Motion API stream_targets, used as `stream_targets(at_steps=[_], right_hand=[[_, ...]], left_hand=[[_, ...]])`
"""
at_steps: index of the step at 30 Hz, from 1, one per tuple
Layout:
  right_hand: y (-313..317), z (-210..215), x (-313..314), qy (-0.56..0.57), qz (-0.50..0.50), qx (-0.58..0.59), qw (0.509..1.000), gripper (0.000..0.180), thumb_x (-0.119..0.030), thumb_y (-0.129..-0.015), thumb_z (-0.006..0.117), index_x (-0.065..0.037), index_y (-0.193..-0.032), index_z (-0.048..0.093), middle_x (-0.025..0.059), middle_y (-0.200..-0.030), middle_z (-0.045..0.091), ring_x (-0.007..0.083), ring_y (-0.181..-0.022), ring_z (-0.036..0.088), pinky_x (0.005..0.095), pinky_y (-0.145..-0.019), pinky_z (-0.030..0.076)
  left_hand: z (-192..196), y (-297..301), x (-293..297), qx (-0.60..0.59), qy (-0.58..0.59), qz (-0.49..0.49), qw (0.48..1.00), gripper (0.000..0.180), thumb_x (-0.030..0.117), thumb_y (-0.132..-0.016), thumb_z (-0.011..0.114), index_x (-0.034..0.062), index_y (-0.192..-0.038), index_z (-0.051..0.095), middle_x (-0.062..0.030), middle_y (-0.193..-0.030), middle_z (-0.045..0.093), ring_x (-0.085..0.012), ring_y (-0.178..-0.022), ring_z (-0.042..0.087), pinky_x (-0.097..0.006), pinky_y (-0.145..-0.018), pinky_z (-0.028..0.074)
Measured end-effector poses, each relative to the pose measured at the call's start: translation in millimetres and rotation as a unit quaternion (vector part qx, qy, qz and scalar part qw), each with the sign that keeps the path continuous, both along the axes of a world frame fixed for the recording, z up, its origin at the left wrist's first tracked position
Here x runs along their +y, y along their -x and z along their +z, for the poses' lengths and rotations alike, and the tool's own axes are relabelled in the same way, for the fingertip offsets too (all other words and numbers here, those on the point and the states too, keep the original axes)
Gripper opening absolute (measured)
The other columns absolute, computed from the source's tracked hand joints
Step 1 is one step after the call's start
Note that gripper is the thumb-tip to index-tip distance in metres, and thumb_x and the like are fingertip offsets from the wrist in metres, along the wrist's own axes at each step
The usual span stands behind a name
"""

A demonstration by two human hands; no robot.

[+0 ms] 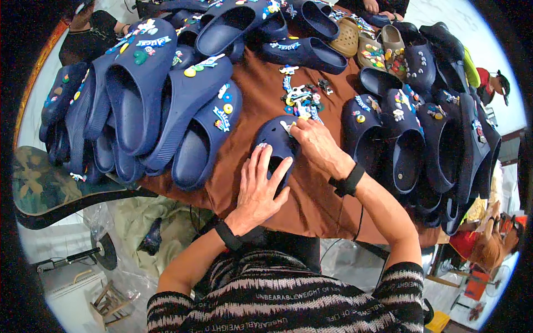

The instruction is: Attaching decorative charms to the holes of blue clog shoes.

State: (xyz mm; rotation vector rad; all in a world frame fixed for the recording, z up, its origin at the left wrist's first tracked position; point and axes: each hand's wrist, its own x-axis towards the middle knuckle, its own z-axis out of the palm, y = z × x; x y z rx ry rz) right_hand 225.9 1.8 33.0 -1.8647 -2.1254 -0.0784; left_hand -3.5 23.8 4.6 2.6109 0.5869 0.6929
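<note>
The left hand [258,191] lies flat, fingers spread, on the near side of a navy clog [276,145] — not gripping, just pressing it down onto the brown tablecloth [261,94], apparently so it cannot slide. The right hand [317,145] is pinched at the clog's toe, fingertips closed on a small white charm [287,126] that sits at the upper; whether it is already seated in a hole I cannot tell. The clog lies in the middle of the table, toe pointing away from the person, top side up so its holes face the fingers.

Just beyond it is a loose heap of coloured charms [302,95], within easy reach of the pinching hand. To the left, decorated navy clogs [161,94] are stacked overlapping — to the right, another navy stack [422,133]. Tan clogs [371,47] sit at the far edge.
</note>
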Motion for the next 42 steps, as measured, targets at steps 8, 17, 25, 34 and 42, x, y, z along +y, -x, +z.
stream_targets(at_steps=[8, 17, 25, 34, 42], right_hand=[[-13, -11, -14, -0.01, -0.039, 0.212, 0.976, 0.022, -0.006, -0.092, 0.059, 0.003, -0.11, 0.067, 0.0186, -0.101, 0.069, 0.0361, -0.093, 0.069, 0.0444, -0.082, 0.054], [-15, -13, -9, 0.065, -0.129, 0.479, 0.866, 0.026, -0.008, -0.095, 0.061, 0.003, -0.116, 0.068, 0.0092, -0.09, 0.068, 0.0163, -0.085, 0.062, 0.03, -0.079, 0.05], [-9, -19, -8, -0.031, -0.194, 0.489, 0.85, 0.02, -0.01, -0.097, 0.061, 0.005, -0.108, 0.068, 0.0041, -0.082, 0.065, 0.0126, -0.075, 0.058, 0.0298, -0.07, 0.047], [-20, -23, -6, 0.006, -0.179, 0.523, 0.834, 0.018, -0.01, -0.098, 0.063, 0.006, -0.102, 0.069, 0.0008, -0.077, 0.063, 0.0094, -0.072, 0.058, 0.0274, -0.069, 0.047], [-10, -6, -11, -0.118, -0.16, 0.184, 0.963, 0.019, -0.005, -0.093, 0.065, -0.004, -0.111, 0.066, 0.0196, -0.101, 0.062, 0.0379, -0.087, 0.066, 0.0428, -0.075, 0.054]], left_hand=[[1, 2, -1, -0.006, 0.0, 0.0, 1.0, 0.075, 0.023, -0.081, 0.077, 0.0179, -0.149, 0.046, -0.0252, -0.158, 0.027, -0.0471, -0.146, 0.027, -0.058, -0.116, 0.03], [2, 2, -1, -0.019, -0.005, 0.002, 1.0, 0.074, 0.024, -0.08, 0.077, 0.0184, -0.148, 0.047, -0.024, -0.157, 0.029, -0.0454, -0.146, 0.028, -0.056, -0.117, 0.03], [0, 3, 0, -0.018, 0.001, 0.008, 1.0, 0.074, 0.024, -0.079, 0.078, 0.0195, -0.147, 0.049, -0.0224, -0.157, 0.03, -0.0441, -0.147, 0.028, -0.055, -0.117, 0.03], [1, 2, 0, -0.017, -0.001, 0.003, 1.0, 0.075, 0.023, -0.079, 0.077, 0.0188, -0.147, 0.048, -0.0228, -0.157, 0.03, -0.0442, -0.147, 0.029, -0.056, -0.117, 0.03], [-1, 2, 0, -0.024, -0.004, 0.005, 1.0, 0.075, 0.023, -0.078, 0.078, 0.0186, -0.147, 0.048, -0.0228, -0.156, 0.031, -0.0444, -0.146, 0.03, -0.056, -0.117, 0.03]])
